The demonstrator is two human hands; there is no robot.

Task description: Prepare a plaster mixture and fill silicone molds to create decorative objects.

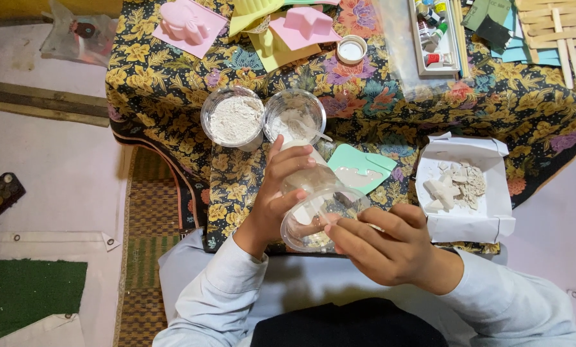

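White open paper box (487,218) right; clear plastic bag (400,45) above.

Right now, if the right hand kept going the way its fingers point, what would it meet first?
The right hand points left at the tilted clear cup that the left hand holds; its fingertips seem to be at the cup's rim already, though depth is unclear.

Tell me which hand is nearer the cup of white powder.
Left. The left hand grips a tilted clear cup just below and right of the powder cup; the right hand is farther off, at the clear cup's mouth.
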